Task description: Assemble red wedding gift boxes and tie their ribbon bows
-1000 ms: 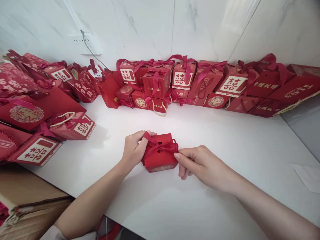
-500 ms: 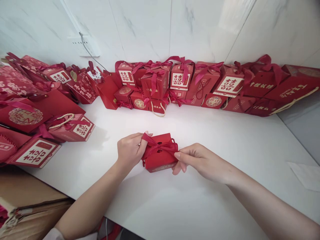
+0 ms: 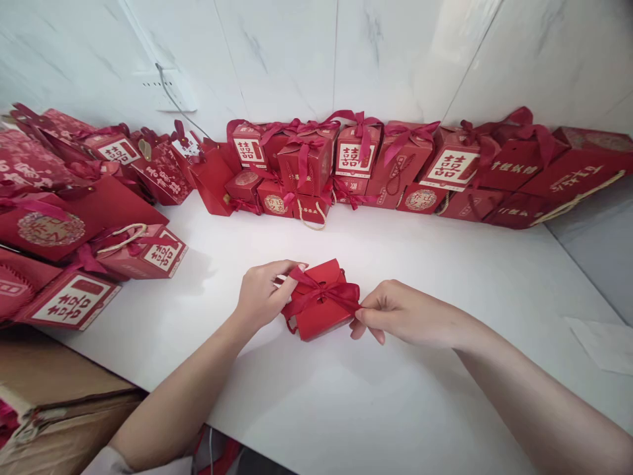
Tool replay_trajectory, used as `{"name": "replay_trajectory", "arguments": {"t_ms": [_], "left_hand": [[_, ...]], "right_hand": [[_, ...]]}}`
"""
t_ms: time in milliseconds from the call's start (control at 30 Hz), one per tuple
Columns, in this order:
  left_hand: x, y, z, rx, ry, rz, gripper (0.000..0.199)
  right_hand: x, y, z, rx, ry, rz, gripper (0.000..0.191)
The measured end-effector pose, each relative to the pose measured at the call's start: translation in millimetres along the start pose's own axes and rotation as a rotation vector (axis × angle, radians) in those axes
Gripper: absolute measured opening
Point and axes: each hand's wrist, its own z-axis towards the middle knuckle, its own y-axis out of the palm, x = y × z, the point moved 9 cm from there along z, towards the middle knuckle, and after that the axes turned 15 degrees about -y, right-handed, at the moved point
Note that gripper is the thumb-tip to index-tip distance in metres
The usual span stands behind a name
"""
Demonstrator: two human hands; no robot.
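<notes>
A small red box [image 3: 316, 318] rests on the white table, slightly turned, with cord at its sides. Across its top a dark red ribbon [image 3: 324, 291] is tied in a bow. My left hand [image 3: 267, 290] is at the box's left side, thumb and finger pinching the upper left part of the ribbon. On the right, my right hand [image 3: 398, 313] pinches a ribbon part at the box's right edge between thumb and forefinger, its other fingers curled below.
Several red gift boxes [image 3: 356, 152] with ribbons stand stacked along the marble wall. More red boxes [image 3: 74, 300] crowd the table's left side. A cardboard box [image 3: 64, 376] is at the lower left. A pale sheet [image 3: 601, 343] lies at the right.
Both hands have shifted slightly right. The box has turned a little, and the bow's right part stands out further, with a loop now showing.
</notes>
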Motion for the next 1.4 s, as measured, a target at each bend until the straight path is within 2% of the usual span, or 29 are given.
{"name": "replay_trajectory", "arguments": {"t_ms": [100,200,400,733,967,1067,1200,1300,1400], "left_hand": [[3,3.3,-1,-0.074,0.001,-0.131,0.028],[4,0.8,-3,-0.043,0.018,-0.15,0.025],[6,-6.9,-7,0.095,0.049,-0.02,0.038],[7,-3.2,-9,0.096,0.085,0.071,0.028],[2,6.2,-7,0.003,0.058,0.029,0.025],[6,10.6,-8,-0.037,0.121,0.019,0.026],[13,20.5,-14,-0.159,0.226,-0.017,0.027],[13,22.6,-15,-0.197,0.241,-0.045,0.028],[13,21.5,-15,-0.194,0.221,-0.053,0.029]], "right_hand": [[0,-2,-1,0.013,-0.001,0.01,0.034],[0,-2,-1,0.045,-0.013,0.037,0.039],[2,-1,0,0.044,-0.035,0.022,0.049],[9,-6,0,0.053,-0.012,0.005,0.049],[7,-6,2,0.02,-0.062,0.013,0.038],[8,-7,-4,-0.044,-0.045,-0.049,0.034],[11,-17,-24,-0.178,0.01,-0.256,0.027],[6,-34,-32,-0.129,0.018,-0.377,0.023],[-11,-45,-28,0.035,-0.064,-0.313,0.024]]}}
